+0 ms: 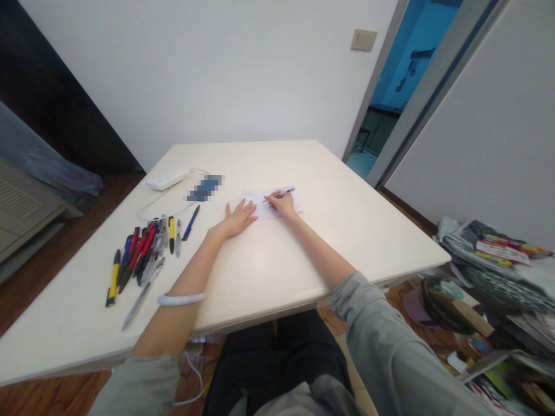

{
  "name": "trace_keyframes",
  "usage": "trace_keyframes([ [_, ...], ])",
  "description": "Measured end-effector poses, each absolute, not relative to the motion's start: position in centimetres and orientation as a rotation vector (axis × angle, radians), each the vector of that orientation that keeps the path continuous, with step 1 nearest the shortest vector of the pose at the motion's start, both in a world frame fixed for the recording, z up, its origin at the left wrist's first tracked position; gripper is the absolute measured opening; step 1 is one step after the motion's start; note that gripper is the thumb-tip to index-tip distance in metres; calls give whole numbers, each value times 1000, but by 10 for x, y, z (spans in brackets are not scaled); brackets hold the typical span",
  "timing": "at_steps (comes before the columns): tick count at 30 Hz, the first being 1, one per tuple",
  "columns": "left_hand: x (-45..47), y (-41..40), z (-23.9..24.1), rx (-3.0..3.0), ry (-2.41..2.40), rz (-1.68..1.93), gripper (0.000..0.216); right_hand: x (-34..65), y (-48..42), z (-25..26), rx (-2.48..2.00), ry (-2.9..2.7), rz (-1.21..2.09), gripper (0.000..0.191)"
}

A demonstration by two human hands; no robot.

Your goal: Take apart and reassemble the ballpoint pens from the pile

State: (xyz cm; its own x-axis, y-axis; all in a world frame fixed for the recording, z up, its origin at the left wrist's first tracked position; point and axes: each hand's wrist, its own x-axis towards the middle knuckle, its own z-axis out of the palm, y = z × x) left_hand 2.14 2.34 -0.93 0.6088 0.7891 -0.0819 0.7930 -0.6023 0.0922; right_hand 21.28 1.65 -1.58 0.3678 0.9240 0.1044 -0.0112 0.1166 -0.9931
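Observation:
A small white sheet of paper [264, 212] lies on the pale table in front of me. My right hand [281, 203] is closed around a pen [289, 190], its tip down at the paper. Flat on the paper's left edge and the tabletop rests my left hand [241, 217], fingers spread and holding nothing. Left of that hand lies a blue pen [191, 223], beside a yellow and black pen [171, 234] and a clear pen [178, 238]. Any writing on the sheet is too faint to read.
A pile of red, blue and black pens [139, 249] covers the table's left side. Behind it are a white power strip [167, 179] with a cable and a blurred-out phone-like object [204, 188]. A wall [260, 69] stands behind the table; cluttered bags [498, 254] sit at right.

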Motion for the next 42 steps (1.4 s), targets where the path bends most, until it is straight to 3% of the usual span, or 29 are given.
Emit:
trace_keyframes([
  [12, 22, 22, -11, 2719, 1339, -84, 60, 211, 19, -19, -1419, -1094, 705, 37],
  [27, 21, 22, -10, 2702, 1341, -92, 60, 211, 20, -23, -1411, -1121, 686, 25],
  [42, 21, 23, -10, 2694, 1330, -58, 59, 211, 16, -19, -1404, -1174, 703, 27],
])
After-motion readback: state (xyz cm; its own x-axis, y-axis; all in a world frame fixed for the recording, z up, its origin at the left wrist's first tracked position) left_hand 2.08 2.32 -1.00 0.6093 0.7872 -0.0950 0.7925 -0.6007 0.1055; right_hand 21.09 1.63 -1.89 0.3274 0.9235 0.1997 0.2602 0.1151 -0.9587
